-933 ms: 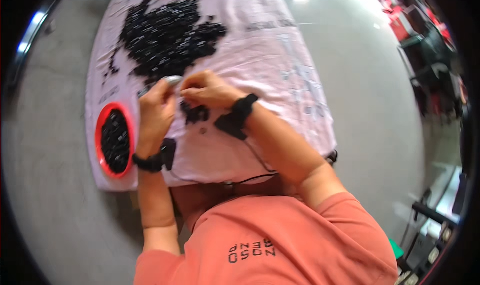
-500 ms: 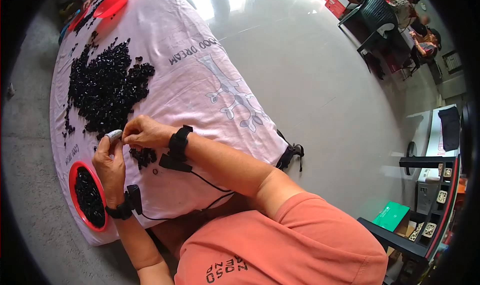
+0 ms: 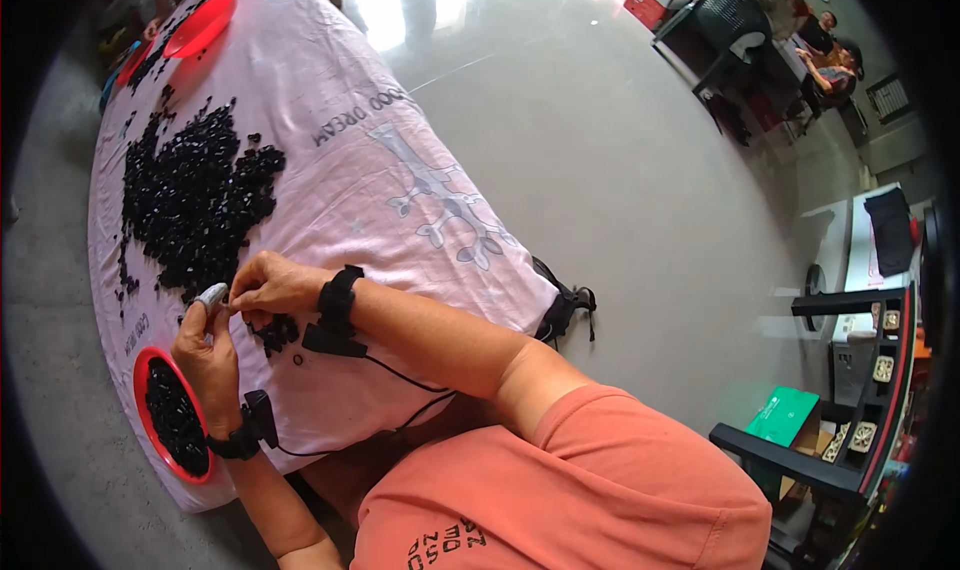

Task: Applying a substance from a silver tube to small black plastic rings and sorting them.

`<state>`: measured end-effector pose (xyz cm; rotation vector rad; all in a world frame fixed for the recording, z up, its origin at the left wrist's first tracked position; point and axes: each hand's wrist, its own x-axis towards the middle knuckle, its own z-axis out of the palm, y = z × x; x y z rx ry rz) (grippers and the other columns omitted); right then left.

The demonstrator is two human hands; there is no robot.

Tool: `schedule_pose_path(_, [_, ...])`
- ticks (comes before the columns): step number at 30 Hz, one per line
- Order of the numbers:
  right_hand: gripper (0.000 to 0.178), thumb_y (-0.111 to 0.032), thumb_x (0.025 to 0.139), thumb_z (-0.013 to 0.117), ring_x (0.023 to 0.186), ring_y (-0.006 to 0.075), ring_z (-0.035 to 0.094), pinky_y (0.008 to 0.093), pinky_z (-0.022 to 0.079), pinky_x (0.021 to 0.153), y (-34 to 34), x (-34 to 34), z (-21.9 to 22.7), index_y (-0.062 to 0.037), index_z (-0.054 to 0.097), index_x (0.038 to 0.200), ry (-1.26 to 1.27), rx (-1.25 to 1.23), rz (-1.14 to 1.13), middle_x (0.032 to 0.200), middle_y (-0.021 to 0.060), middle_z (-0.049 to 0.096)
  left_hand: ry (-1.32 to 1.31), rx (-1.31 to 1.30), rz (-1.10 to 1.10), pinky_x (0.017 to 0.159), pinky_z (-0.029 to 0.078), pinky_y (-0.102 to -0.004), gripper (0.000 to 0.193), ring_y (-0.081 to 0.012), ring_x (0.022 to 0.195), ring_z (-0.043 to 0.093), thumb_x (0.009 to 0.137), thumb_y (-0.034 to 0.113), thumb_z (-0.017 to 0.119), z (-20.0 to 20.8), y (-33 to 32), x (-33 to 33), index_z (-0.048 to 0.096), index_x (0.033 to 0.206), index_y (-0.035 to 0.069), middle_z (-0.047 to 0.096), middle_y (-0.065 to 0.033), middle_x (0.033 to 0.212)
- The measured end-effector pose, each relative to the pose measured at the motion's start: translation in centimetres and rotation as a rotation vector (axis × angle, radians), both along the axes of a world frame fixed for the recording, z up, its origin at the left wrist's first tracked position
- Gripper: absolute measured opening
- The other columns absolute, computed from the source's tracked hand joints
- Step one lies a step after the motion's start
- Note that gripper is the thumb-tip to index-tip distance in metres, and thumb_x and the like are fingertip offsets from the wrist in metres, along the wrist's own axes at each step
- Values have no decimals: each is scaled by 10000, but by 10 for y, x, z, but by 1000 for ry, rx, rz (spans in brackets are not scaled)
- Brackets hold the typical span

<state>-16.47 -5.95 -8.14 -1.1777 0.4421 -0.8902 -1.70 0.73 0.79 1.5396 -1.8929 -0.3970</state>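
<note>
My left hand (image 3: pixel 208 358) is raised over the near left part of the cloth-covered table, its thumb and forefinger pinched together. A pale grey wrap (image 3: pixel 212 295) seems to cover a fingertip of that hand. Close against it, my right hand (image 3: pixel 275 284) is closed in a pinch too. Whatever lies between the fingertips is too small to make out. Just beyond the hands spreads a large heap of small shiny black pieces (image 3: pixel 195 195). A smaller cluster of black pieces (image 3: pixel 277 336) lies partly hidden below my right hand. Beside my left wrist is a red bowl (image 3: pixel 142 402) holding similar pieces.
A pale pink printed cloth (image 3: pixel 340 200) covers the table. Another red bowl (image 3: pixel 205 25) stands at the far end, near another person's hand (image 3: pixel 152 28). A black bag (image 3: pixel 562 305) hangs at the table's right corner. A black rack (image 3: pixel 790 460) stands at right; a dark chair (image 3: pixel 725 15) is farther off.
The whole view has shifted a little, with the table moving left in the picture. My hands stay pinched close together at nearly the same place over the cloth.
</note>
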Motion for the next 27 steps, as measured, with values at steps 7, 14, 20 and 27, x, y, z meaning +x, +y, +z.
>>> schedule_pose_path(7, [181, -140, 912, 685, 654, 170, 687, 290, 561, 601, -2, -1, -5, 37, 693, 880, -9, 69, 22, 746, 96, 701, 31, 21, -7, 803, 527, -286, 203, -134, 902, 675, 931, -1, 639, -9, -2, 2, 681, 1128, -30, 737, -124, 991])
schedule_pose_path(14, [157, -121, 876, 691, 626, 167, 682, 279, 549, 567, -8, 5, -11, 35, 704, 858, -56, 141, 25, 731, 98, 700, -49, 14, -15, 840, 512, -269, 189, -115, 921, 645, 963, 17, 611, -9, 0, -2, 678, 1130, -42, 721, -76, 1004])
schedule_pose_path(20, [151, -108, 853, 691, 609, 166, 680, 269, 538, 547, -12, 10, -14, 40, 708, 828, -71, 118, 4, 699, 101, 695, -81, 0, -40, 858, 516, -275, 211, -121, 935, 644, 984, 20, 576, -13, -4, 2, 658, 1166, -46, 716, -83, 1036])
schedule_pose_path(27, [138, -90, 853, 697, 637, 173, 695, 278, 572, 576, -11, 14, -15, 48, 703, 847, -151, 173, -19, 721, 104, 697, -69, -4, 9, 828, 532, -286, 196, -134, 899, 661, 981, 38, 586, -12, -6, 2, 669, 1142, -39, 728, -106, 1014])
